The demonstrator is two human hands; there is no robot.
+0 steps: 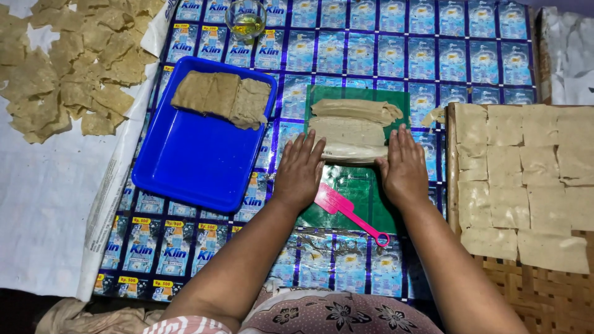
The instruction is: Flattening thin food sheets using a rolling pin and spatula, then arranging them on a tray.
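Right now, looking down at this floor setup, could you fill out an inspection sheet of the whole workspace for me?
Surface: a mat of joined shiny blue sachet wrappers, with a green plastic sheet laid on top.
Job's things: a pale rolled dough sheet on the green sheet; a pink plastic cutter lies between the wrists.
Clutter: a blue tray holding folded dough; a small glass of oil.
Fingers: left hand and right hand lie flat, palms down, at the roll's near edge.
Cables: nothing seen.
Surroundings: cut squares on a woven tray to the right; dried pieces on white sheeting to the left.
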